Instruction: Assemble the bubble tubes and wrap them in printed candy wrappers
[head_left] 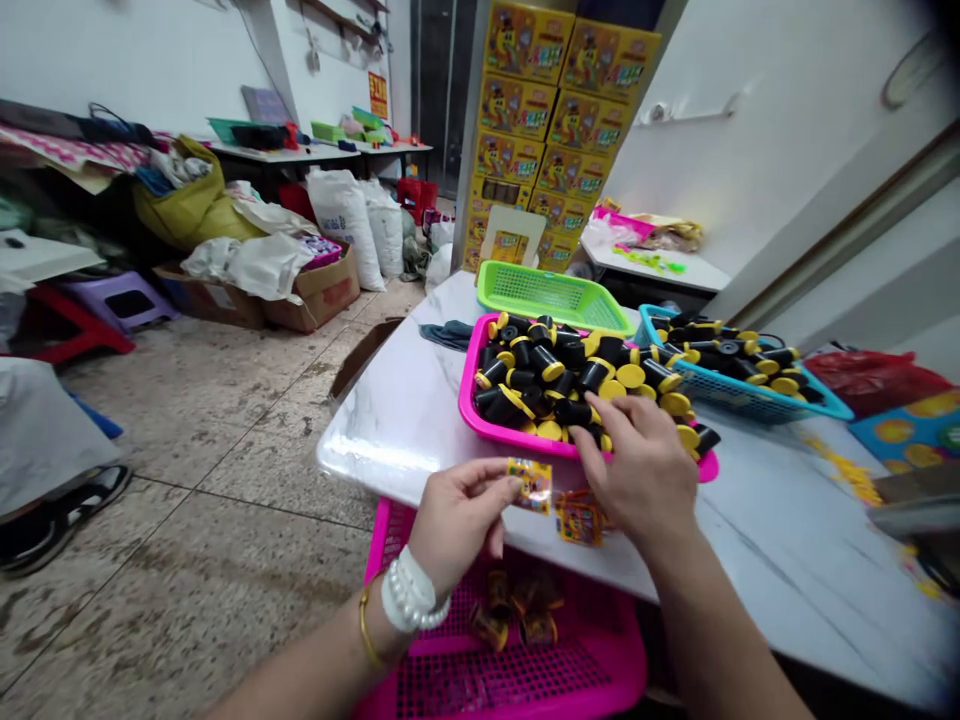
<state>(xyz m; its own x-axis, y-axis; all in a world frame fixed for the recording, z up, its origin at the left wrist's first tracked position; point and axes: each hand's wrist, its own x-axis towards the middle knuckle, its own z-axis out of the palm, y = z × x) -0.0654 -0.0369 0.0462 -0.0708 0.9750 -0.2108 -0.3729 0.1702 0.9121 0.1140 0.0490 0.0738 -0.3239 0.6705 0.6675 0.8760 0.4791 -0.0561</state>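
My left hand (465, 515) pinches a small yellow printed label sleeve (531, 485) between thumb and fingers, over the table's front edge. Reaching into the pink basket (480, 425), my right hand (641, 465) has its thumb and fingers closed around a small black canister (572, 413). Black canisters with yellow lids fill that basket in a loose heap. A small pile of similar printed labels (579, 520) lies on the white table (397, 440) under my right hand. Below the edge, a second pink basket (517, 680) holds several canisters wrapped in printed labels (538, 627).
Behind the heap stands a green basket (555, 295); a blue basket (757, 395) of black and yellow canisters is at right. Yellow printed boxes (562, 120) are stacked at the back. A dark cloth (448, 335) lies near the left table edge. White sacks (341, 225) stand on the floor.
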